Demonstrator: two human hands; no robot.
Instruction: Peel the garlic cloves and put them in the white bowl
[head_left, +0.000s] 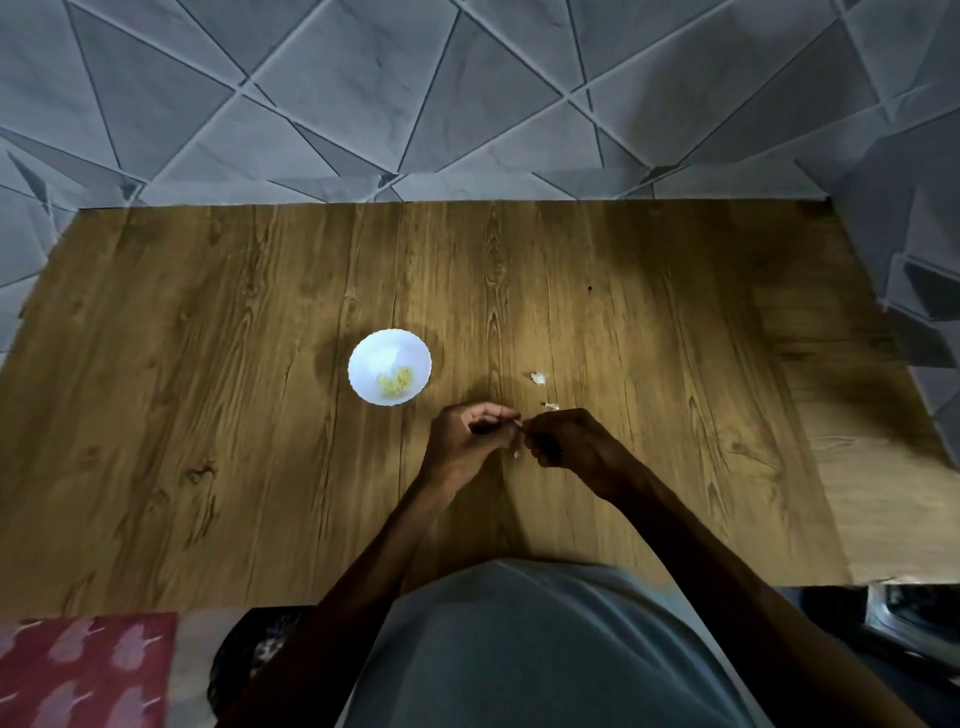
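Observation:
A small white bowl (389, 358) stands on the wooden table, with several yellowish peeled garlic cloves (396, 380) inside it. Just right of the bowl and nearer to me, my left hand (470, 439) and my right hand (569, 444) meet above the table. Both pinch a small pale garlic clove (517, 425) between their fingertips. A thin strip of skin (517, 453) hangs below the clove. Most of the clove is hidden by my fingers.
Pale scraps of garlic skin (538, 378) lie on the wooden table (208, 415) beyond my right hand, with a smaller scrap (550, 406) closer. A tiled wall rises behind the table. A red patterned cloth (83, 670) shows at the lower left.

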